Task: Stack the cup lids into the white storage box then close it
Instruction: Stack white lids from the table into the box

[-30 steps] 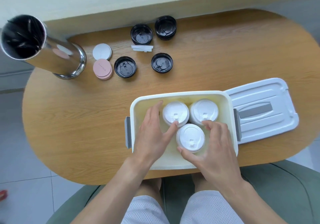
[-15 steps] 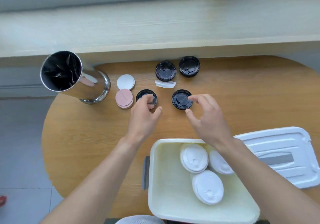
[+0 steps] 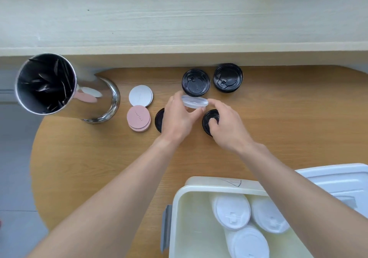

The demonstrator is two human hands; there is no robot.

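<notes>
so, far left on the table (image 3: pixel 95 158) stands a steel canister (image 3: pixel 59 88), tilted in this wide view, dark inside. just right of it lie a white round disc (image 3: pixel 140 95) and, nearer, a small pile of pink discs (image 3: pixel 138 118). next comes a black cup lid (image 3: pixel 159 119), mostly hidden under the left hand (image 3: pixel 179 118). that hand is partly closed, thumb and fingertips pinching the left end of a clear lid (image 3: pixel 194 102) held a little above the table; the right hand (image 3: pixel 227 126) has its fingertips at the lid's right end, while its palm covers much of a second black lid (image 3: pixel 208 121). the clear lid's long axis runs left to right between the two hands, so both are equally close to it. beyond it, two more black lids (image 3: pixel 196 82) (image 3: pixel 228 77) sit side by side at the far edge. the white storage box (image 3: pixel 179 218) waits open at the near right, three stacks of white lids (image 3: pixel 232 211) inside, its box cover (image 3: pixel 338 180) lying off to the right. the box lies near and right of the held lid, so the carry probably comes back toward the body.
</notes>
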